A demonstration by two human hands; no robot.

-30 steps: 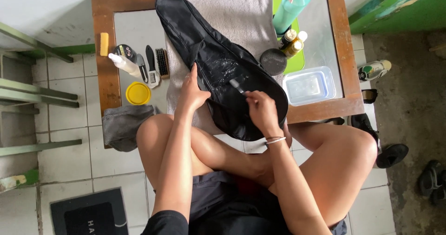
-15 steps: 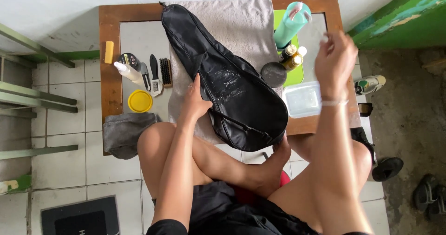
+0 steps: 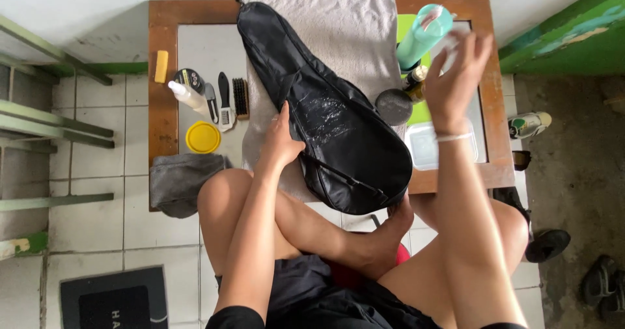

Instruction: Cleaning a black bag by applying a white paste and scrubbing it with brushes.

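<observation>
Since a second ago your right hand [image 3: 456,75] has risen off the black bag [image 3: 325,114] lying on the towel [image 3: 351,36], fingers spread, nearing the teal bottle [image 3: 424,35], which could topple, while your left hand [image 3: 281,140] presses flat.

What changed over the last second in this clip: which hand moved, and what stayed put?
The right hand lifted off the black fabric instrument bag and rose up and to the right, now open beside the tall teal bottle, holding nothing. The left hand stayed pressed on the bag's left edge; bag and grey towel unmoved.
</observation>
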